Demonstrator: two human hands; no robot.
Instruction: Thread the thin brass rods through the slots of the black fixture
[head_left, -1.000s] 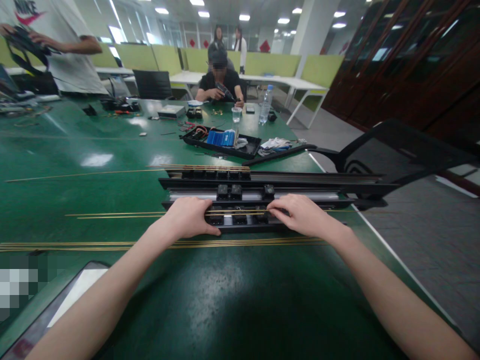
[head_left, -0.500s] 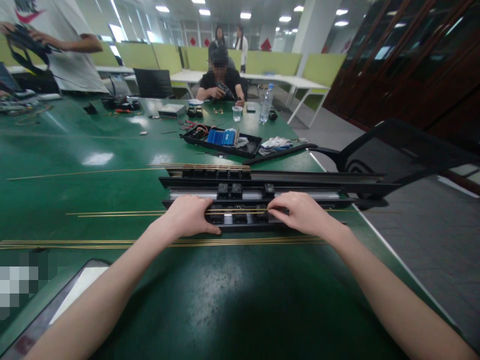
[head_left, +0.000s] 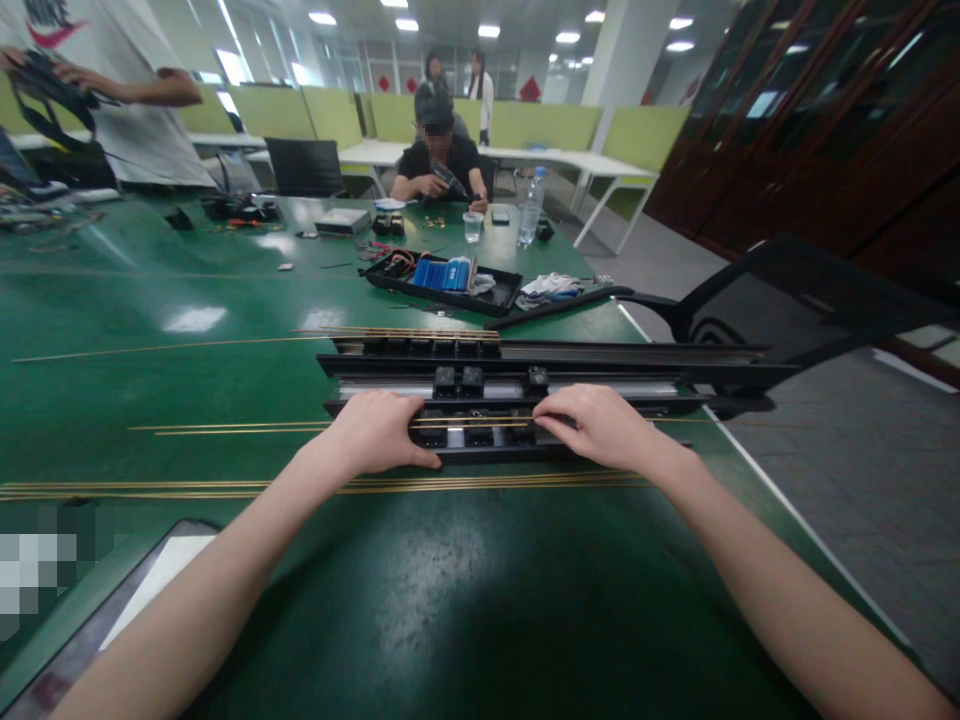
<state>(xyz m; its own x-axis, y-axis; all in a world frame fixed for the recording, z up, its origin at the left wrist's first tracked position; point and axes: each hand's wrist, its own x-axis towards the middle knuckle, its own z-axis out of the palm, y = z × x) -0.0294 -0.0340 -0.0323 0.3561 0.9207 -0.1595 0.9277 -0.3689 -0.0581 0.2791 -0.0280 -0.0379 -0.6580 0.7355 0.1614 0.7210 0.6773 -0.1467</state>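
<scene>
Long black rails lie side by side across the green table. My left hand [head_left: 379, 430] grips the left part of the nearest black rail [head_left: 495, 456], its thumb on the near edge. Fingertips of my right hand [head_left: 589, 425] pinch a thin brass rod [head_left: 495, 424] above that rail, right of its small black blocks [head_left: 478, 432]. Brass rods run leftward under my left hand. The middle rail holds more black blocks [head_left: 472, 381]. Several loose brass rods [head_left: 187, 490] lie on the table in front of the rails, and others [head_left: 420, 333] rest on the far rail.
Beyond the rails are a black tray [head_left: 442, 283] with blue parts, cloths [head_left: 551, 289], a bottle [head_left: 532, 207] and a cup [head_left: 473, 227]. A person [head_left: 439, 155] sits opposite with a tool; another stands at far left. A black chair [head_left: 810, 290] is at the right edge.
The pinched rod has shifted very slightly to the left with my right fingertips. My left hand keeps its place on the rail.
</scene>
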